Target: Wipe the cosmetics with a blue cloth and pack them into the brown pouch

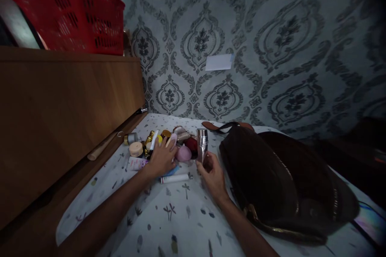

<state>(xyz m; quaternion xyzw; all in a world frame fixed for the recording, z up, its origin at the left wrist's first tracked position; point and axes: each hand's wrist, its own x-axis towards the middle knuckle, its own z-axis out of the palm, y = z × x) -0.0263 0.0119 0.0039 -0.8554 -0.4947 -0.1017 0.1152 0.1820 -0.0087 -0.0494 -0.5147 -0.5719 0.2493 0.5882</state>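
Observation:
My right hand point(212, 176) is closed around the lower part of a shiny silver bottle point(202, 140), which stands upright at the right end of a pile of cosmetics. Over the middle of that pile lies my left hand point(163, 160), its fingers apart and touching the items. Close to its fingertips are a pale pink oval item point(171, 140) and a white tube point(154, 139). A round pink makeup sponge point(183, 153) sits between the two hands. In front of the pile, a slim white tube point(175, 178) lies on the patterned sheet point(163, 225).
Left of the pile are a beige round jar point(136, 149) and a white-purple tube point(137, 164). A large dark brown bag point(265, 176) fills the right side. A wooden cabinet point(69, 112) bearing a red basket point(72, 12) borders the left. Patterned wallpaper point(202, 40) rises behind.

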